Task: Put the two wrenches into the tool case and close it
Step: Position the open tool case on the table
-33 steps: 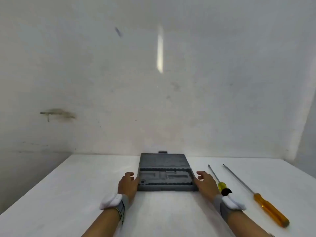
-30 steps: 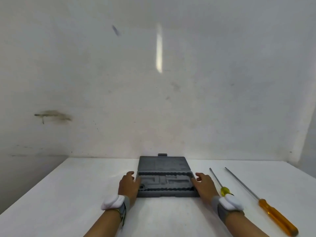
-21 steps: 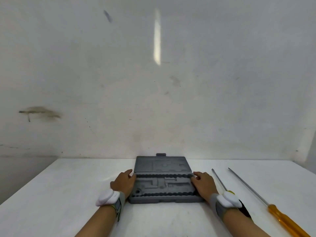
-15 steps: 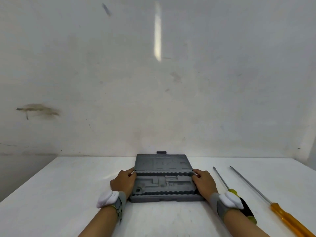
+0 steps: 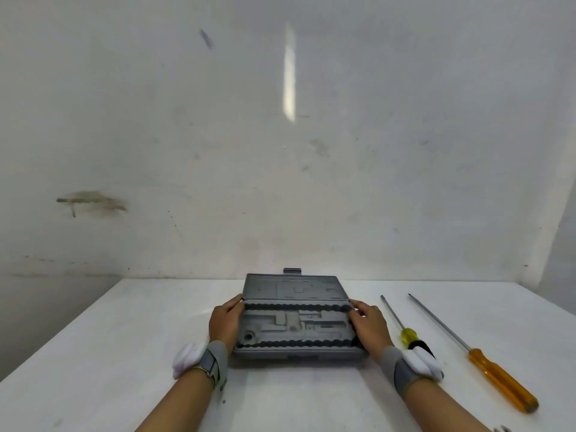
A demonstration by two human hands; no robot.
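Bracing the tool case [image 5: 296,330] from both ends, I have it dead ahead of me on the white table [image 5: 109,353], its long axis running left to right across my body and its lid [image 5: 296,286] laid back flat on the far side, the latch tab poking out beyond. My left hand [image 5: 225,322] wraps the left end with the fingertips up at the hinge corner; my right hand [image 5: 369,327] mirrors it on the right end — both half-curled against the case walls, pressing rather than pinching, with nothing else in either palm. The moulded tray looks bare (no wrench in any recess that I can make out), so I judge the loading has not started. What the next move turns on is where the wrenches lie: the only hint is a bit of bright metal at the very bottom edge of view, off to my right and close to my body [image 5: 501,428], too cropped to name for sure. If that is them, my right hand is the nearer one, and it must let go and come back and outward. Two screwdrivers — a yellow-and-black one [image 5: 408,335] just beside my right wrist and a longer orange-handled one [image 5: 498,380] further out — lie angled in that path.
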